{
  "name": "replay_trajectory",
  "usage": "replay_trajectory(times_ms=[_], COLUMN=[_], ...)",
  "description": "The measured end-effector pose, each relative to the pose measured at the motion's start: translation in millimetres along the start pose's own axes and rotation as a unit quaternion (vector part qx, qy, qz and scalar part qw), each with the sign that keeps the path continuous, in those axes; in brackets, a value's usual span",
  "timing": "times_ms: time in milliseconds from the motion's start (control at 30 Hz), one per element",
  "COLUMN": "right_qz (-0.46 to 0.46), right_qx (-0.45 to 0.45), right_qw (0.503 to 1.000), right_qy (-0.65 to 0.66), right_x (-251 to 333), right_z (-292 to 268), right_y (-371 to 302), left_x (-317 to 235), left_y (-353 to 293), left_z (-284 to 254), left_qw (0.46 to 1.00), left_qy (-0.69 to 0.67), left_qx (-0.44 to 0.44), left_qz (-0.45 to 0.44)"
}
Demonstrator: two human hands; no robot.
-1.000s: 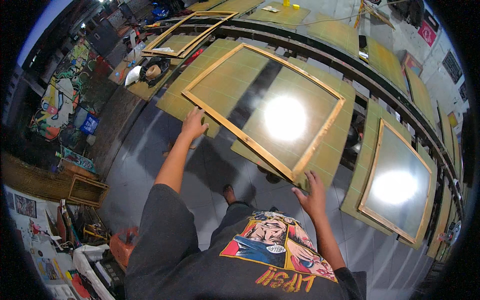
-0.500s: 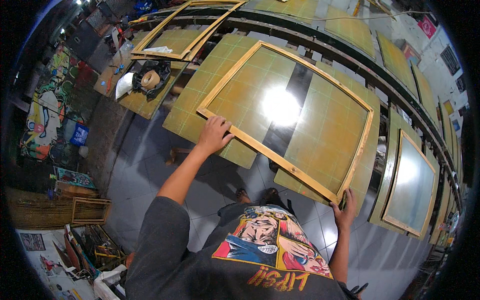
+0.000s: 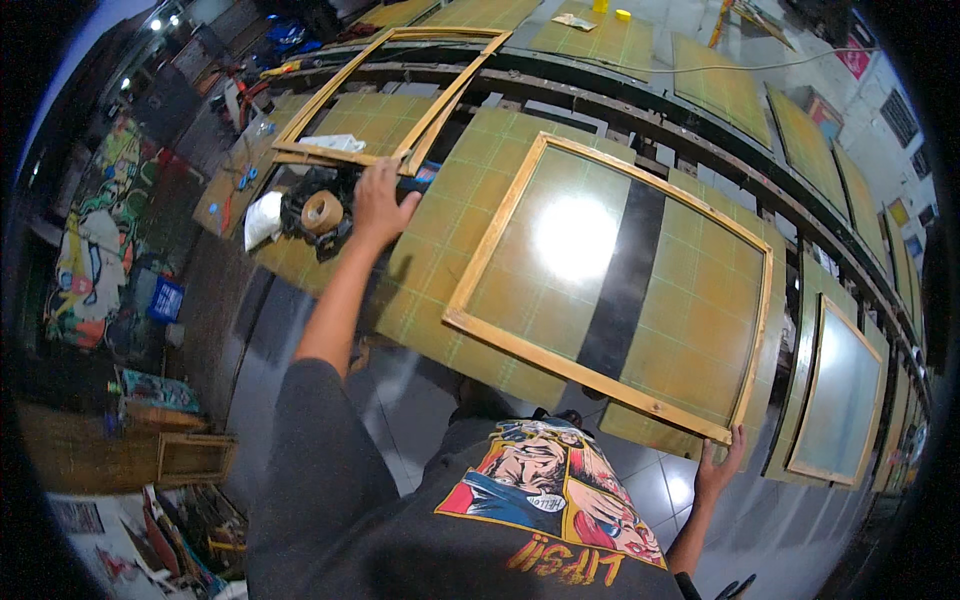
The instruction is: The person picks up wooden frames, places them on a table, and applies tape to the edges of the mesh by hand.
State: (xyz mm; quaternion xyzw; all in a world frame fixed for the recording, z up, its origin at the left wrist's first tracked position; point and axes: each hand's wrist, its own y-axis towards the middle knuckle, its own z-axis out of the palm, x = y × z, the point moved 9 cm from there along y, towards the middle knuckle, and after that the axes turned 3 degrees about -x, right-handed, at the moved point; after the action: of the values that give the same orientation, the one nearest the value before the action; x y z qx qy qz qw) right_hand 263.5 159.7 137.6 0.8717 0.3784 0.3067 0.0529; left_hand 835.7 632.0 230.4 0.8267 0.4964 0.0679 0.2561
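A large wooden screen-printing frame [image 3: 590, 383] with translucent mesh lies on two yellowish boards marked with green lines [image 3: 424, 290]; a bright light reflects in the mesh. My right hand [image 3: 718, 468] grips its near right corner, thumb on one side and fingers on the other. My left hand [image 3: 376, 210] is off that frame, stretched out to the far left. Its fingertips meet the near right corner of some stacked wooden frames [image 3: 345, 155], and its thumb stands apart. Just left of this hand lie a tape roll [image 3: 322, 212] and a crumpled black plastic bag [image 3: 296, 205].
Another mesh frame [image 3: 838, 395] rests on a board at the right. Dark rails [image 3: 690, 135] run behind the boards, with more boards [image 3: 720, 85] beyond. A small white bag [image 3: 263, 220] and blue scissors [image 3: 247, 178] lie at the left. Below is a tiled floor [image 3: 640, 490].
My left hand has let go of the large frame's near left corner and moved up to the stacked frames. My right hand stays at its corner. The whole view has shifted.
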Motion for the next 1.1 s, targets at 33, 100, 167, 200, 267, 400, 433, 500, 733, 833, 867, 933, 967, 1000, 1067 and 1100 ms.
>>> replay_trajectory(times_ms=[33, 100, 167, 200, 267, 400, 433, 500, 733, 833, 867, 933, 967, 1000, 1067, 1100], right_qz=[0.005, 0.013, 0.065, 0.079, 0.041, 0.065, 0.069, 0.063, 0.064, 0.063, 0.059, 0.066, 0.067, 0.069, 0.082, 0.09], right_qx=[-0.005, -0.01, -0.021, -0.014, 0.01, 0.051, 0.054, 0.05, 0.019, 0.014, 0.01, 0.004, 0.008, 0.011, 0.009, 0.007], right_qw=[1.0, 1.0, 0.996, 0.995, 0.996, 0.992, 0.99, 0.991, 0.993, 0.992, 0.993, 0.992, 0.992, 0.991, 0.99, 0.989], right_qy=[0.012, 0.021, 0.058, 0.057, 0.079, 0.098, 0.109, 0.105, 0.101, 0.106, 0.106, 0.105, 0.11, 0.114, 0.115, 0.12], right_x=[17.5, 51.4, 85.5, 113.1, 171.0, 236.3, 245.8, 256.4, 276.7, 286.9, 289.7, 294.0, 298.9, 301.3, 292.6, 289.6], right_z=[7.4, 28.6, 49.3, 59.9, 76.4, 101.4, 104.8, 109.4, 112.6, 108.1, 106.7, 101.1, 98.7, 96.2, 91.8, 89.4], right_y=[-3.0, -14.6, -32.8, -38.8, -42.9, -54.8, -57.0, -61.5, -70.7, -72.0, -71.4, -73.9, -72.0, -71.1, -75.1, -75.2], left_x=[34.3, 81.7, 75.8, 80.3, 94.5, 106.6, 107.0, 111.6, 118.7, 133.0, 138.3, 134.3, 156.6, 179.6, 156.3, 138.0], left_y=[17.8, 42.8, 64.7, 70.6, 73.6, 95.8, 100.9, 107.2, 127.5, 134.5, 136.3, 146.4, 153.0, 158.5, 155.7, 148.2], left_z=[4.9, 30.0, 55.6, 64.2, 84.4, 108.0, 111.6, 125.8, 129.0, 133.1, 131.2, 108.3, 106.2, 104.2, 65.6, 21.3], left_qw=[0.997, 0.995, 0.974, 0.977, 0.977, 0.969, 0.966, 0.948, 0.941, 0.939, 0.944, 0.966, 0.971, 0.975, 0.981, 0.976], left_qy=[0.061, 0.064, 0.025, -0.005, -0.067, -0.049, -0.055, -0.063, -0.1, -0.113, -0.096, -0.061, -0.059, -0.055, -0.109, -0.177], left_qx=[-0.024, 0.044, 0.216, 0.208, 0.2, 0.229, 0.235, 0.29, 0.312, 0.31, 0.297, 0.236, 0.224, 0.212, 0.16, 0.127], left_qz=[0.041, 0.067, 0.064, 0.043, -0.005, -0.08, -0.093, -0.117, -0.086, -0.099, -0.11, -0.09, -0.056, -0.023, 0.022, -0.015])
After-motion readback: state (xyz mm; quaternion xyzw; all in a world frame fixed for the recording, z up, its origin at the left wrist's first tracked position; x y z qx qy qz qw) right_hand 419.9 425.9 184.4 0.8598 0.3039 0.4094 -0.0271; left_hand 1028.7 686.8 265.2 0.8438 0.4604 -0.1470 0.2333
